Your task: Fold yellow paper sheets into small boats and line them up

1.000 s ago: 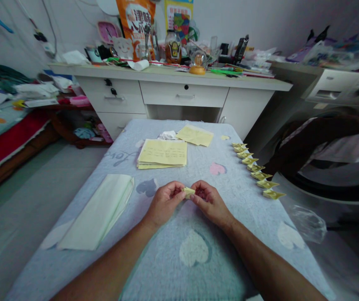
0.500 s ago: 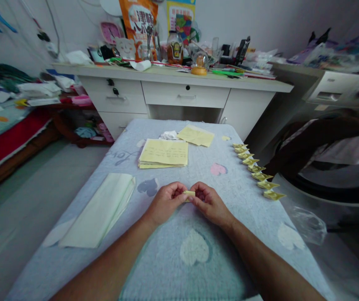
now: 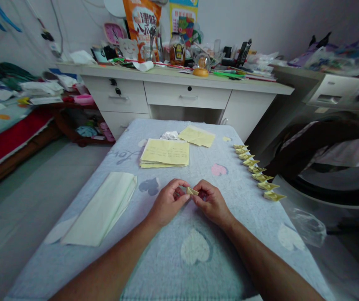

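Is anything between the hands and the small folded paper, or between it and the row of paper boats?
Nothing visible separates the left hand or right hand from the folded paper. Toward the row of paper boats, only the right hand itself stands between.

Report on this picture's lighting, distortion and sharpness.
Head view: soft, fairly even light on the heart-patterned cloth, darker around the washing machine; head view: wide-angle stretch toward the edges; head view: writing on the yellow paper stack too soft to read, the hands' folded paper small.
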### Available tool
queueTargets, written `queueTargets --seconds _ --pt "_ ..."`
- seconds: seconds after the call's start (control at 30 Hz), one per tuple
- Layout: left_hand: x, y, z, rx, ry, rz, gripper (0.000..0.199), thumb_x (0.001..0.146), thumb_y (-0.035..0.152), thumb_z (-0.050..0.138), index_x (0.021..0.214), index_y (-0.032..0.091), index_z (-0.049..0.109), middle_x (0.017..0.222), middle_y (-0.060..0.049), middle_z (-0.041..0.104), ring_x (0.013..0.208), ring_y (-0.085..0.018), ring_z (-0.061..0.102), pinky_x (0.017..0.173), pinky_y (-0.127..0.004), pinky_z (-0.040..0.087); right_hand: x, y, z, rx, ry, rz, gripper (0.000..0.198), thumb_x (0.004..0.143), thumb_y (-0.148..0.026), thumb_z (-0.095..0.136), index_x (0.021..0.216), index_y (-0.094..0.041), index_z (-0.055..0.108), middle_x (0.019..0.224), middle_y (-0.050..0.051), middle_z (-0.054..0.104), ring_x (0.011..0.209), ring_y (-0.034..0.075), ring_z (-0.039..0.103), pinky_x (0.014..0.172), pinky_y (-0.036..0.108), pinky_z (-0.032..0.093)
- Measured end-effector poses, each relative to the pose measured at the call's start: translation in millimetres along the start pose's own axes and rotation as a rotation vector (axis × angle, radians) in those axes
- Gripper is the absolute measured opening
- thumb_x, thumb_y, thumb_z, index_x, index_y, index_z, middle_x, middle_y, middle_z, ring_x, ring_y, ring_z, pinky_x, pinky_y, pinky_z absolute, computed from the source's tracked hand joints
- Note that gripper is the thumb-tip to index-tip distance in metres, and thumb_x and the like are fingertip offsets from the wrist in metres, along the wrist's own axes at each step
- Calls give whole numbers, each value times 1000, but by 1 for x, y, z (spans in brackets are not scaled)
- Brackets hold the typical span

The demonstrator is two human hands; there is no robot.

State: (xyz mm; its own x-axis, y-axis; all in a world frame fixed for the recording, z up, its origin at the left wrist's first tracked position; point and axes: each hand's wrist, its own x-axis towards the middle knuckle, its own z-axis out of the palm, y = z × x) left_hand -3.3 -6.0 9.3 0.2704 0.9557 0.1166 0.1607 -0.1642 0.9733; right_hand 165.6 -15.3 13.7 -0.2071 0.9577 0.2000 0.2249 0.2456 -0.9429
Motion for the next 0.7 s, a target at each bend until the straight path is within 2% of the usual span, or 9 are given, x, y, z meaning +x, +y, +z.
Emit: queueTargets --seconds 0.07,0.17,0.23,0.4,0.7 --pt "-1 1 0 129 13 84 25 74 10 63 98 20 60 94 0 59 72 -10 55 63 -21 42 0 0 -2 -178 3 -105 6 78 -14 58 73 -19 58 70 -2 51 62 10 46 57 22 36" --pt "-1 2 -1 276 -4 183 10 78 9 60 80 18 59 83 1 59 72 -11 55 67 -23 42 0 4 -2 -409 -13 -244 14 73 -5 53 75 -19 57 74 0 51 69 13 49 62 23 37" --pt "1 0 -1 330 8 225 11 80 9 58 74 18 57 78 1 58 74 -12 55 71 -24 43 1 8 -2 -522 -9 -289 19 70 -2 51 79 -18 56 78 2 52 75 15 50 66 25 38" --pt "5 -6 1 366 13 293 18 78 1 53 77 19 56 84 0 60 82 -13 58 77 -25 44 4 15 -1 -651 4 -296 23 67 0 50 81 -18 54 81 3 52 79 18 49 70 28 39" --pt "3 -12 0 651 -55 316 20 75 -1 53 75 19 57 83 -1 60 83 -17 53 75 -29 42 5 19 -3 -706 -136 -257 19 76 -2 54 81 -19 60 82 3 56 82 18 49 74 29 38"
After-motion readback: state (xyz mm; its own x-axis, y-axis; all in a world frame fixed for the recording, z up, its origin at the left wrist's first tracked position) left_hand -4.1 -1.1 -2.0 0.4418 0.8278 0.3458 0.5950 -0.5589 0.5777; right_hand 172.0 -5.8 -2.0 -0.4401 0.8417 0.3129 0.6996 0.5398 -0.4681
